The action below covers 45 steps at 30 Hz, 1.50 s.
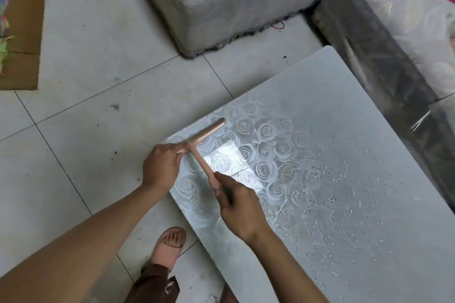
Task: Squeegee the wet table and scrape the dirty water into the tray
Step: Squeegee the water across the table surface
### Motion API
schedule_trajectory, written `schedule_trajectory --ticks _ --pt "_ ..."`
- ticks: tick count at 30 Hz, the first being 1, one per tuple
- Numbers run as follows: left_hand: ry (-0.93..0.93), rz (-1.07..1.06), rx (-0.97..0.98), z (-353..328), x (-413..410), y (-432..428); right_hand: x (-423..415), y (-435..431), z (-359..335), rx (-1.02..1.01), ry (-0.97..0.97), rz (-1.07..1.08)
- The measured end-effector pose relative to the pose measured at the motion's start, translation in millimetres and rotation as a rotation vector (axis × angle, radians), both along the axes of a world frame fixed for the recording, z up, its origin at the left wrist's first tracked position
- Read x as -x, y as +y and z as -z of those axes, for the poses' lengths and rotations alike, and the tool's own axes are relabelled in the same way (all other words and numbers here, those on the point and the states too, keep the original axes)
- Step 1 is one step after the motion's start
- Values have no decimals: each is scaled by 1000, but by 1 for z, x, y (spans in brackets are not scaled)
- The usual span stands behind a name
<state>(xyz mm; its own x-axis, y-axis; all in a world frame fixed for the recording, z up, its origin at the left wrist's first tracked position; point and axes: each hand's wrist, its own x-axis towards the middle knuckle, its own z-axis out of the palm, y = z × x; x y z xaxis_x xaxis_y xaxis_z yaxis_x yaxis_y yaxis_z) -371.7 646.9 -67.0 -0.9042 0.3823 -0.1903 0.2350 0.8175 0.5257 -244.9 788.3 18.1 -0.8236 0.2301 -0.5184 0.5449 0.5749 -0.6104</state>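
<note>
A pink T-shaped squeegee point(206, 136) lies across the near left corner of the glass table point(344, 130), which has a rose pattern. My left hand point(161, 166) grips the near end of the squeegee's blade at the table's left edge. My right hand point(240, 206) holds the handle, fingers curled round its lower end. Water point(327, 194) is spread in puddles and droplets over the middle and right of the table. No tray is in view.
A grey concrete block point(221, 2) stands on the tiled floor beyond the table. A dark ledge point(384, 64) runs along the table's far right side. Cardboard point(22, 27) lies at the far left. My foot in a pink slipper point(170, 246) is beside the table's near edge.
</note>
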Motion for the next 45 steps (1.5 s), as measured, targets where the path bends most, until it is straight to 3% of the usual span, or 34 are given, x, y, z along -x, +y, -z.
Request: schedule_trajectory --ticks 11,16,18,20,23,28,32,35,39,45 --pt "10 157 -106 4 -137 79 -146 105 -6 10 -110 78" --pt "-214 247 -94 12 -194 114 -199 149 -31 -104 -117 -12" --pt "-238 257 -205 6 -188 107 -196 148 -36 -146 -56 -111" --pt "-105 224 -219 -3 -175 83 -179 134 -37 -105 29 -186" --pt "22 86 -100 -5 -145 29 -131 100 -19 -39 102 -280" --pt "79 -91 138 13 -125 -34 -65 42 15 -4 112 -398" --pt "76 -109 99 18 -142 -13 -81 57 21 -56 107 -414" --pt "-58 -143 46 12 -180 18 -127 94 14 -16 45 -385" --pt "-25 170 -34 2 -229 67 -185 148 -8 -69 -51 -358" --pt "-180 131 -30 7 -249 102 -194 167 -35 -263 -10 -437"
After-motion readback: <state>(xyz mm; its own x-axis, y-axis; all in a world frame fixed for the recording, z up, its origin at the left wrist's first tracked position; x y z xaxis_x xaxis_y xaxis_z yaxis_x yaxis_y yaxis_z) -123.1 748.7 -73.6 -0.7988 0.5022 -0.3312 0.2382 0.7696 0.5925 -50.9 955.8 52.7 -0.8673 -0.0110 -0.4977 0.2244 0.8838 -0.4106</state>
